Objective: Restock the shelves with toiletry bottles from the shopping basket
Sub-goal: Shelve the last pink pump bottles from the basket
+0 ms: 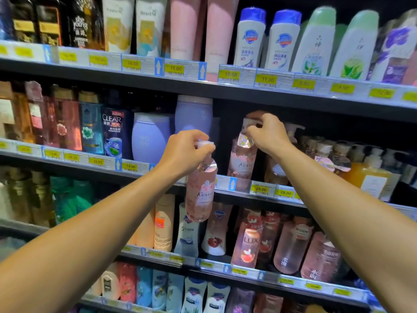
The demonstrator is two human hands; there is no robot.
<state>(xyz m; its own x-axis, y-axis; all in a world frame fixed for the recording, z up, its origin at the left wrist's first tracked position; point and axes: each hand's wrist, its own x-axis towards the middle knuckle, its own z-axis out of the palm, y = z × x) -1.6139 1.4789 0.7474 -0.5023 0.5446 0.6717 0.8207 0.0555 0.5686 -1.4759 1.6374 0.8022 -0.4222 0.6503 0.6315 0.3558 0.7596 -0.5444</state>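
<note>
The middle shelf point(225, 185), with its strip of yellow price tags, serves as the landmark. Above its edge, in a dark gap, a pink Kustie pump bottle point(242, 163) stands upright on the shelf, with a lavender bottle point(150, 137) well to its left and an amber pump bottle point(370, 177) to its right. A second pink bottle point(200, 190) of the same kind hangs in front of the shelf edge, its base below the tag strip and nothing beneath it.

The right hand point(268, 134) is curled around the pump head of the standing bottle. The left hand point(187, 152) is closed over the pump top of the hanging bottle, which is carried from the top only. The shopping basket is not in view.

The step in hand appears to be the seating of both bottles in the gap. The standing bottle is best pushed back or sideways until room is left just beside it, label kept outward. The hanging bottle should then be lifted until its base clears the shelf edge, carried in over the tag strip, and set down upright next to its twin. As it is held by the pump alone, a swing against the shelf lip is likely to be the main risk; a slow lift would be advised.
</note>
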